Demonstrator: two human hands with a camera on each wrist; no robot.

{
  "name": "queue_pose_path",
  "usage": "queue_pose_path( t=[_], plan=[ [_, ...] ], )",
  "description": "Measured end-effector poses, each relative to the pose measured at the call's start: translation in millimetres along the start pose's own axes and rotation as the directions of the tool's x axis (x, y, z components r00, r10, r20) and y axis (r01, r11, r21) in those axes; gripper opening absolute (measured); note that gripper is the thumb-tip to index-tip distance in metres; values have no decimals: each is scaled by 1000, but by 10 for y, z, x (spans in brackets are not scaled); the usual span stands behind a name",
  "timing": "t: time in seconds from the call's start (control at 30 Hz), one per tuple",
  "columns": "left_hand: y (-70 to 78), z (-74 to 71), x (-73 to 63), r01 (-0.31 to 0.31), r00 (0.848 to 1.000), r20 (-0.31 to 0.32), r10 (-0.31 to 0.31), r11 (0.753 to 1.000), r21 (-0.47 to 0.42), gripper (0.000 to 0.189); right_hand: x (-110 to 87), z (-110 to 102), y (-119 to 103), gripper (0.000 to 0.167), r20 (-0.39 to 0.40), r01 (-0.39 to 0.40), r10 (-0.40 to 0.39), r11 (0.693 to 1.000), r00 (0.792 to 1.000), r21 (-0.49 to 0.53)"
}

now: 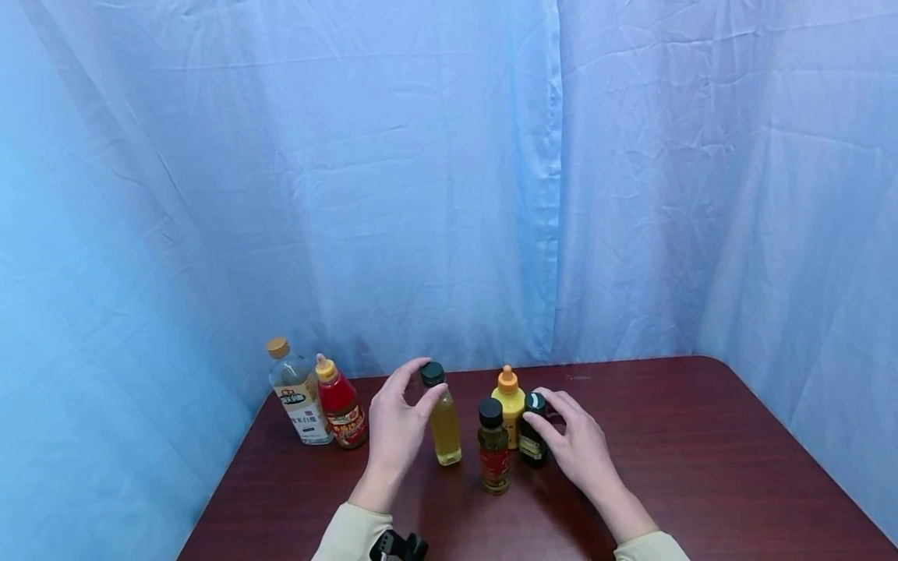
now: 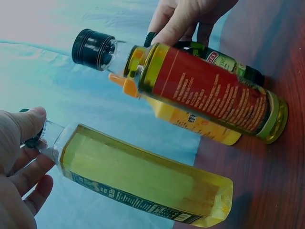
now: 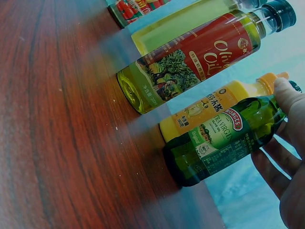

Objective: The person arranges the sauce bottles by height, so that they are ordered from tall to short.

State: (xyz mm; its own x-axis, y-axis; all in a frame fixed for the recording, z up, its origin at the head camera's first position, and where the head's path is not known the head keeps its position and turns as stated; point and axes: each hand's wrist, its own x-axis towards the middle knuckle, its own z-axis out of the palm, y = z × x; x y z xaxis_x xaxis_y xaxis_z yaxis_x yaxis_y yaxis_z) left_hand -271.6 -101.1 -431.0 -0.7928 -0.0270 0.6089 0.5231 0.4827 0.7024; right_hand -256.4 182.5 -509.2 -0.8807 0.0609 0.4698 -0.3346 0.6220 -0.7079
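Note:
My left hand (image 1: 394, 428) pinches the neck of a clear bottle of yellow oil (image 1: 445, 430) just below its dark cap, thumb on one side and fingers on the other. On the right, my right hand (image 1: 581, 446) grips a dark green olive oil bottle (image 3: 221, 136) near its top, thumb over the neck. Between the two hands stands an olive oil bottle with a red label and black cap (image 1: 494, 460), touched by neither. Behind it is a yellow squeeze bottle with an orange tip (image 1: 509, 403), close beside the green bottle.
At the left of the dark red wooden table (image 1: 673, 460) stand a clear bottle with a tan cap (image 1: 303, 409) and a red squeeze bottle with a yellow cap (image 1: 342, 409), side by side. Blue curtains (image 1: 393, 195) hang around the table's back and sides.

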Motion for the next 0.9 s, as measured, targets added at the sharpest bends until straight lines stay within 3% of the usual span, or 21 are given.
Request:
queue_pose_path(
  t=[0.23, 0.57, 0.9],
  plan=[
    [-49, -66, 58, 44, 997, -58, -42, 999, 29, 46, -3, 1, 4, 36, -2, 5, -5, 1000, 1000, 2],
    [-138, -155, 134, 119, 990, -84, -109, 985, 121, 53, 4, -1, 10, 39, -4, 17, -17, 1000, 1000, -3],
    [-258, -188, 180, 135, 982, -160, -103, 970, 202, 47, 15, 4, 16, 37, -14, 25, -25, 1000, 1000, 11]
  ],
)
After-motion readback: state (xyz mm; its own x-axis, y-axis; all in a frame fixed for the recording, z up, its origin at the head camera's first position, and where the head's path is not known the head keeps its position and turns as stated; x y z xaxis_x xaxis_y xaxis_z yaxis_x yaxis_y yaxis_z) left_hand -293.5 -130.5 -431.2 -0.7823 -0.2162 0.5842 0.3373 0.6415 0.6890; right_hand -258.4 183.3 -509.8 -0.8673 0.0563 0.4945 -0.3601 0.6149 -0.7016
